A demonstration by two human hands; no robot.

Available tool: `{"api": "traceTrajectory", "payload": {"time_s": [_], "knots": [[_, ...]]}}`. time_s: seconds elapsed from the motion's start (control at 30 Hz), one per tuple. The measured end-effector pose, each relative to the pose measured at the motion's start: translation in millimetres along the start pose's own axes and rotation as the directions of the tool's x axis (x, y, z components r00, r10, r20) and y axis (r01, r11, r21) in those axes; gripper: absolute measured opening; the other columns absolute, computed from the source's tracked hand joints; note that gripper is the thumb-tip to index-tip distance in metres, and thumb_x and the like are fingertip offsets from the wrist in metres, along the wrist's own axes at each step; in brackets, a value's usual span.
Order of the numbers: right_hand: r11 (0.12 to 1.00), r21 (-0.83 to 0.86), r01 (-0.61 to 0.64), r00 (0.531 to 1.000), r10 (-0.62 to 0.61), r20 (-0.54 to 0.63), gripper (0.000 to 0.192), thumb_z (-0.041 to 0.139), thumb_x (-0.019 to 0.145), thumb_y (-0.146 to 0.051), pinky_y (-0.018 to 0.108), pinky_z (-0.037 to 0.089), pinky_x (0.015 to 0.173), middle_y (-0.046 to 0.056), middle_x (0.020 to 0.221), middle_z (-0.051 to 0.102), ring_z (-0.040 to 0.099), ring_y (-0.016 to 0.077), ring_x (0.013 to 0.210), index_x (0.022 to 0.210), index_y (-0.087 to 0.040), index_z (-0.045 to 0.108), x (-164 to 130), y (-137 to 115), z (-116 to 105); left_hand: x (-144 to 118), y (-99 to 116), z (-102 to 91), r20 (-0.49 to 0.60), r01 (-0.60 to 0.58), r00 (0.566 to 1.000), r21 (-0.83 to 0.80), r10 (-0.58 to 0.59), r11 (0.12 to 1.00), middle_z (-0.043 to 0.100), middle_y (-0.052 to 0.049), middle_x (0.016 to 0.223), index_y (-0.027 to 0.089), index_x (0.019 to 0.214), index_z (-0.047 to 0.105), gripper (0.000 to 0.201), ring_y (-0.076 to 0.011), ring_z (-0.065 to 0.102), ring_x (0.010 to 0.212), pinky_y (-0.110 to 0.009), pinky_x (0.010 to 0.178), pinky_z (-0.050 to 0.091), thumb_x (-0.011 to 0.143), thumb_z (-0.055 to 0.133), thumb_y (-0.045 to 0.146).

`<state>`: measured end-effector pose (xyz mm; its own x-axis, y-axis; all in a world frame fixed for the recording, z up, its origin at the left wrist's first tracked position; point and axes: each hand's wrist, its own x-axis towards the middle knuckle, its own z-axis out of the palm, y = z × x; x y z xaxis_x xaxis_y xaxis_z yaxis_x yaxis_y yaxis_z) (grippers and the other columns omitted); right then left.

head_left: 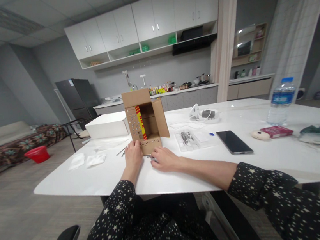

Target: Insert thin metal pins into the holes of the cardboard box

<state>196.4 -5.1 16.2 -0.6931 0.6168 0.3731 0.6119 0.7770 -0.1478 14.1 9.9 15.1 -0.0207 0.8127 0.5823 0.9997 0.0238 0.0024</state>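
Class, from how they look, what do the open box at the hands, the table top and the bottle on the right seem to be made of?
Box: brown cardboard, matt, with folded flaps. Table top: white, smooth and slightly glossy, perhaps laminate or stone; unclear. Bottle: clear plastic by its look, blue cap and label.

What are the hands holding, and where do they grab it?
The left hand holds the open cardboard box at its lower left flap. The right hand rests on the table beside the box; no hold is visible.
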Motion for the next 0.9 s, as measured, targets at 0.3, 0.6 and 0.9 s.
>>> {"api": "traceTrajectory", "payload": {"time_s": [0.3, 0.6, 0.9], "knots": [[1.0, -0.016, 0.01, 1.0, -0.011, -0.006, 0.027, 0.049, 0.092, -0.031, 0.034, 0.042, 0.083, 0.011, 0.102, 0.062, 0.054, 0.0221, 0.096, 0.101, -0.014, 0.068, 1, 2, 2, -1, 6, -1.8, -0.014, -0.104, 0.994, 0.0, 0.104, 0.995, 0.064, -0.014, 0.104, 0.016, 0.11, 0.06, 0.027, -0.0305, 0.058, 0.104, -0.044, 0.089, 0.043, 0.092, 0.04, 0.014], [1.0, -0.026, 0.009, 1.0, -0.009, -0.003, 0.028, 0.049, 0.092, -0.032, 0.035, 0.042, 0.082, 0.012, 0.102, 0.062, 0.054, 0.0226, 0.096, 0.102, -0.013, 0.067, 3, 4, 5, 1, 7, 5.5, -0.04, -0.22, 0.975, -0.11, 0.217, 0.969, 0.066, -0.012, 0.106, 0.017, 0.105, 0.061, 0.023, -0.0265, 0.06, 0.1, -0.039, 0.087, 0.046, 0.091, 0.043, 0.014], [0.999, -0.038, 0.011, 1.0, -0.011, -0.01, 0.028, 0.051, 0.091, -0.033, 0.036, 0.043, 0.083, 0.011, 0.101, 0.061, 0.055, 0.0236, 0.097, 0.103, -0.014, 0.068, 4, 5, 7, 3, 8, 11.2, -0.009, -0.318, 0.947, -0.19, 0.322, 0.929, 0.068, -0.011, 0.103, 0.018, 0.102, 0.061, 0.023, -0.0248, 0.06, 0.101, -0.039, 0.092, 0.047, 0.087, 0.044, 0.01]]}}
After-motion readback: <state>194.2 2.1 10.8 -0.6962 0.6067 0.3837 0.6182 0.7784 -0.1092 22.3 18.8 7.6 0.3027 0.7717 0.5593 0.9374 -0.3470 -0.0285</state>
